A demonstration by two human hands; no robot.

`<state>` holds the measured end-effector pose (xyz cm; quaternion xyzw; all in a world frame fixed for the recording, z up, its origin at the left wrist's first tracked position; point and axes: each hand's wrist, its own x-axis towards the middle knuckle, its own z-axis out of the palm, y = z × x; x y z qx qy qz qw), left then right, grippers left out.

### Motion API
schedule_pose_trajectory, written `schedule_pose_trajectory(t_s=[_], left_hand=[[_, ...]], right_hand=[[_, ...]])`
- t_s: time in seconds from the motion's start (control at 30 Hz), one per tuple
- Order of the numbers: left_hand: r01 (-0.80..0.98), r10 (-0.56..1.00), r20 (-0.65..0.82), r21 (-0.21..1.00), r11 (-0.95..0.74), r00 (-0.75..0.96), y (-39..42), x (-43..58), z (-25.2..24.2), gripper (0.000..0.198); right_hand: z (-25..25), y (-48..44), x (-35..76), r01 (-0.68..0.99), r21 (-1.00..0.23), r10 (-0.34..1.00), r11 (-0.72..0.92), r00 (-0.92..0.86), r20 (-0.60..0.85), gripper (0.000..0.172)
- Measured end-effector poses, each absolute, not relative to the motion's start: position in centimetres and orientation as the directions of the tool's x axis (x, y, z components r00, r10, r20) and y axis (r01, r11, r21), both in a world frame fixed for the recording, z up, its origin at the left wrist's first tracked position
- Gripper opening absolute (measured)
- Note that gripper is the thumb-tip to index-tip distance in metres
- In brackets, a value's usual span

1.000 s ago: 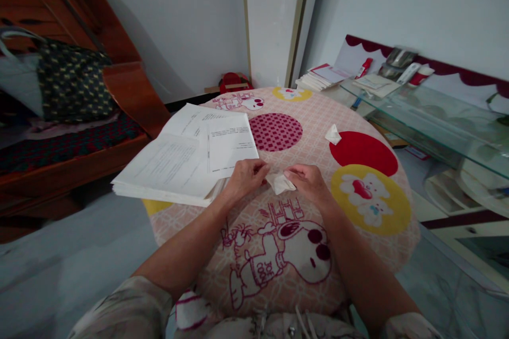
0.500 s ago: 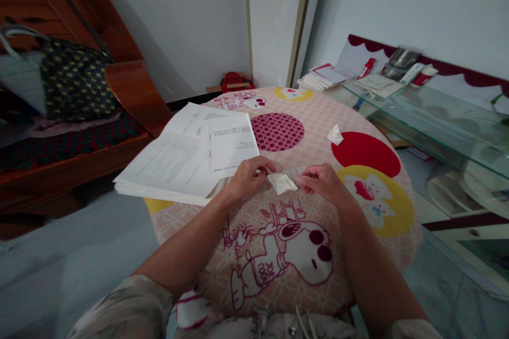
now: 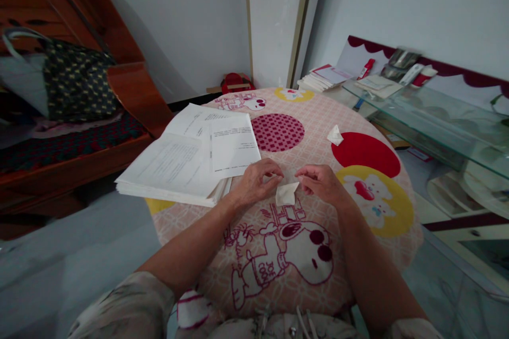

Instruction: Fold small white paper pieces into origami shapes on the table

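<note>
A small folded piece of white paper (image 3: 287, 195) is over the tablecloth in front of me, one pointed corner toward the upper right. My right hand (image 3: 321, 183) has its thumb and fingers bent together at that corner. Just off the paper's upper left edge is my left hand (image 3: 260, 179), its fingers curved and thumb slightly apart; whether it touches the paper is hard to make out. Farther back, a second small folded white paper (image 3: 335, 135) stands beside the red circle of the cloth.
An open stack of printed sheets (image 3: 170, 164) lies left on the round table with its patterned tablecloth (image 3: 318, 111). A glass shelf (image 3: 445, 122) runs along the right, with papers and small containers. On the left, a wooden bench (image 3: 131, 90) carries a dark patterned bag (image 3: 77, 82).
The folded paper has turned and shifted slightly toward me and to the right. My left hand has moved right, closer to my right hand. The second folded paper is where it was.
</note>
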<state>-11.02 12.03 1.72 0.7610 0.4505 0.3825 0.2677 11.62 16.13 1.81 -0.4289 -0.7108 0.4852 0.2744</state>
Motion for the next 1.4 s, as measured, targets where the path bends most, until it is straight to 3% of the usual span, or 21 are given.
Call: schedule_pose_trajectory(t_s=[0.27, 0.73, 1.0, 1.13, 1.4], left_hand=[[0.469, 0.89, 0.297, 0.766, -0.439, 0.347, 11.6, -9.6, 1.2, 0.009], [0.589, 0.918, 0.207, 0.714, -0.379, 0.34, 11.8, -9.0, 0.2, 0.015], [0.58, 0.911, 0.195, 0.718, -0.384, 0.363, 11.6, -8.9, 0.4, 0.023], [0.59, 0.902, 0.198, 0.699, -0.405, 0.384, 11.6, -8.9, 0.4, 0.027], [0.604, 0.88, 0.194, 0.662, -0.444, 0.434, 11.7, -9.1, -0.2, 0.031]], right_hand=[[1.1, 16.4, 11.5, 0.431, -0.866, 0.862, 0.256, -0.506, 0.003, 0.021], [1.1, 15.8, 11.0, 0.513, -0.781, 0.837, 0.357, -0.547, 0.023, 0.014], [1.3, 15.1, 9.3, 0.745, -0.534, 0.894, 0.399, -0.445, 0.048, 0.017], [0.4, 14.9, 8.7, 0.786, -0.434, 0.889, 0.441, -0.449, 0.09, 0.015], [0.0, 15.4, 8.9, 0.753, -0.458, 0.869, 0.472, -0.486, 0.096, 0.021]])
